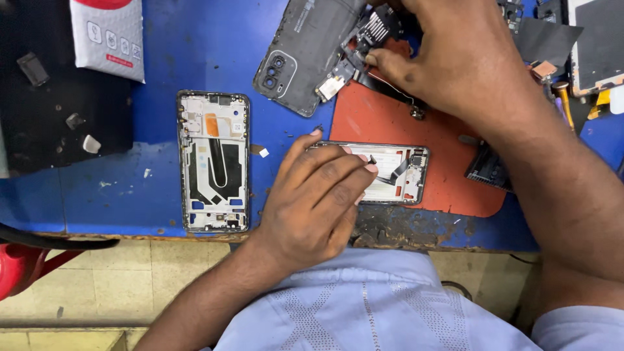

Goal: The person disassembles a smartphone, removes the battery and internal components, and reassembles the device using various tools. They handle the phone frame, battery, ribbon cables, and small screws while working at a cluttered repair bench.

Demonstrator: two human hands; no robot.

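Under left hand (318,198): phone frame (396,172), grip pinching small dark part (372,159); right hand (448,55) pinching flex cable (383,81).

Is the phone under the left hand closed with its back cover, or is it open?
Open. The silver-framed phone under the left hand shows bare inner parts and a flex cable; a dark grey back cover lies apart.

A second stripped phone frame (214,162) lies on the blue bench (162,58), beside a white pouch (109,36).
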